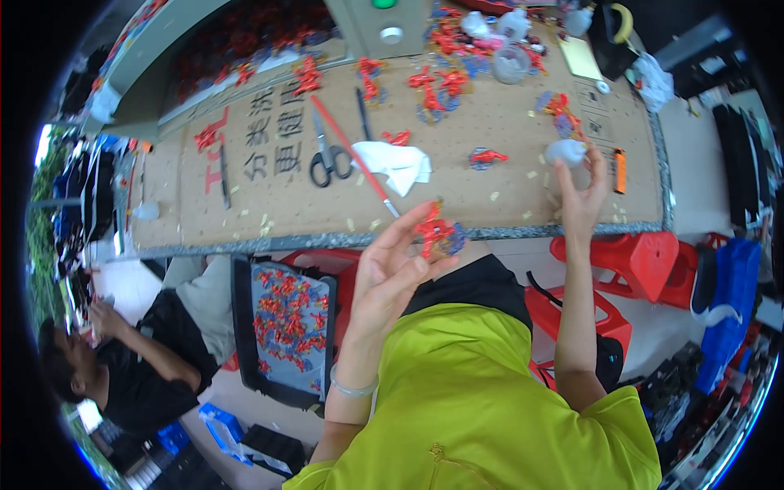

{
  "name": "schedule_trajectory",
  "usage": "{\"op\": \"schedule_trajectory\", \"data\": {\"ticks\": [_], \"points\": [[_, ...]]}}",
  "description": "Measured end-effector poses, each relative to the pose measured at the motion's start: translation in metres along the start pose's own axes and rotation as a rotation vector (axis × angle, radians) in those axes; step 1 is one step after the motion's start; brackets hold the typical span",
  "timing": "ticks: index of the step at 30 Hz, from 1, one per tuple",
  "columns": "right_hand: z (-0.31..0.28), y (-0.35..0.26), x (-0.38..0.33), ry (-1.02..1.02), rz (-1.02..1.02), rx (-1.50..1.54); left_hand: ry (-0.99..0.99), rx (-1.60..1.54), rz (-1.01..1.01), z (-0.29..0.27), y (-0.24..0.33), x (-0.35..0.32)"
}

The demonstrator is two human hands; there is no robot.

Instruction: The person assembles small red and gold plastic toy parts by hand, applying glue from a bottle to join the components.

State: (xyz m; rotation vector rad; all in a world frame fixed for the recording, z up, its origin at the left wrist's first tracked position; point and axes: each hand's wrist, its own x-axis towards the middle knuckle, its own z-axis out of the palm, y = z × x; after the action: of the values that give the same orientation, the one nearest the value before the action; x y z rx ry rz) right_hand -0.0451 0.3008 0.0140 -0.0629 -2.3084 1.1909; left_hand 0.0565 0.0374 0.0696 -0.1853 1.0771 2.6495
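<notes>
My left hand (385, 273), above the near edge of the table, pinches a small red and blue plastic figure (434, 232) between thumb and fingers. Further right, my right hand (583, 200) has its fingers closed round a small whitish squeeze bottle (564, 152) over the cardboard-covered tabletop (506, 200). A similar red and blue figure (488, 158) lies between the two hands. Just beyond the bottle is another figure (560, 113). A thin red-handled brush (353, 145) rests across a crumpled white cloth (400, 167), close to my left hand.
Black-handled scissors (330, 164) lie left of the cloth, an orange tool (620, 171) right of my right hand. Several bottles and a clear cup (511, 64) stand at the back. A grey tray (317, 371) of figures is below left, near a seated person (147, 367). Red stools (633, 265) stand right.
</notes>
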Motion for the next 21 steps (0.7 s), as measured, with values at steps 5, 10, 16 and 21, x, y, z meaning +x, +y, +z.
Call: {"op": "schedule_trajectory", "data": {"ticks": [5, 10, 16, 21], "points": [[0.006, 0.018, 0.009, -0.080, 0.159, 0.281, -0.001, 0.025, 0.109, 0.006, -0.005, 0.003], [-0.005, -0.018, 0.006, -0.012, 0.156, 0.411, 0.041, 0.107, 0.189, 0.008, -0.007, 0.002], [-0.026, -0.096, -0.020, -0.466, 0.338, 0.815, 0.054, 0.179, 0.211, 0.006, -0.010, 0.006], [-0.029, -0.103, -0.037, -0.772, 0.472, 0.980, -0.006, 0.101, 0.164, 0.003, -0.003, 0.006]]}}
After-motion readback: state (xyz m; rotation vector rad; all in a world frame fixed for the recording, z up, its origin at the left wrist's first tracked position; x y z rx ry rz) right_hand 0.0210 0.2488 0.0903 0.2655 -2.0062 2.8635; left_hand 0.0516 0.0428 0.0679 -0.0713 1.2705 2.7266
